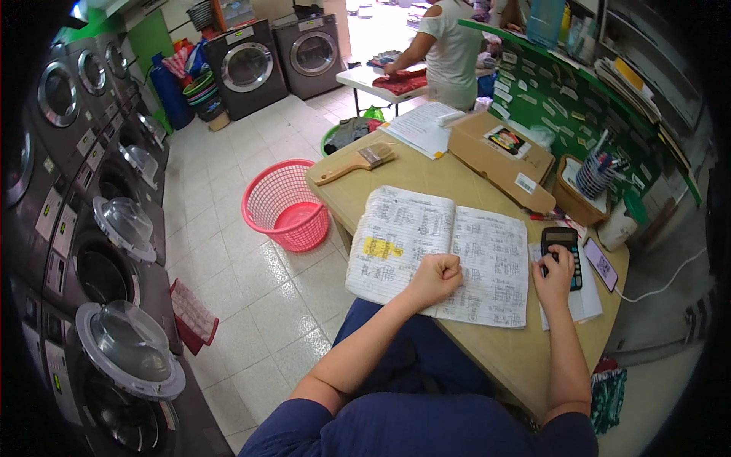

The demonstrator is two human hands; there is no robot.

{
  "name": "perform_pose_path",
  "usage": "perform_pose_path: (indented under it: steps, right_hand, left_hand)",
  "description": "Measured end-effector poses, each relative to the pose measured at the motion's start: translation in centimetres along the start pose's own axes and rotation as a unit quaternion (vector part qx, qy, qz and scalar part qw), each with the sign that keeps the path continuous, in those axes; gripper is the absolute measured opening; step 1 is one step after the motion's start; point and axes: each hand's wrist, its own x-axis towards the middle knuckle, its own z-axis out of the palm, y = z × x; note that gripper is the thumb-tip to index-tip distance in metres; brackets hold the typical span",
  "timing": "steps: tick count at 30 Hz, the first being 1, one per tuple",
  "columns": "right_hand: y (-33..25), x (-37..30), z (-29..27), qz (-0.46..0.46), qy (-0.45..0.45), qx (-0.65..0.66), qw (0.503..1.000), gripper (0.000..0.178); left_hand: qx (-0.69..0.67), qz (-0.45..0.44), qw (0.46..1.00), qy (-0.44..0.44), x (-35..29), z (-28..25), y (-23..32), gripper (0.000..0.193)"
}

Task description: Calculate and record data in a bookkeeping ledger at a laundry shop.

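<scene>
An open notebook (487,236) with handwritten pages and a yellow highlighted patch lies on the tan table (346,186) in front of me. My left hand (435,280) rests as a closed fist near the notebook's middle fold, and nothing sticks out of it. To the right, my right hand (554,270) lies over a black calculator (561,238). Its fingers are bent but apart on the keys, hiding part of them. A white sheet (585,303) sits partly under the calculator. Close by on the right is a phone (601,264) with a lit screen and a white cable.
A wide brush (358,162), papers (417,128), a cardboard box (499,156) and a pen basket (582,190) occupy the table's far side. Left stand a pink laundry basket (263,194) and washing machines with open doors (129,350). Another person (453,61) works at a white table.
</scene>
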Motion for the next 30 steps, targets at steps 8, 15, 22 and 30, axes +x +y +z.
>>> perform_pose_path:
  steps: [8, 15, 22, 30]
  right_hand:
    - [0.16, -0.03, -0.2, -0.002, -0.003, 0.001, 1.0, 0.016]
    - [-0.21, 0.12, -0.17, 0.009, -0.025, -0.007, 1.0, 0.017]
    - [-0.12, 0.02, -0.24, 0.01, -0.021, 0.0, 1.0, 0.015]
    - [-0.08, 0.07, -0.32, 0.005, -0.013, -0.001, 1.0, 0.014]
  left_hand:
    - [0.097, 0.144, 0.983, -0.061, -0.38, 0.47, -0.08, 0.033]
    - [0.074, 0.06, 0.994, -0.058, -0.16, -0.17, -0.14, 0.03]
    - [0.062, 0.054, 0.995, -0.057, -0.34, -0.26, 0.11, 0.031]
    - [0.064, 0.039, 0.995, -0.064, -0.37, -0.22, 0.42, 0.032]
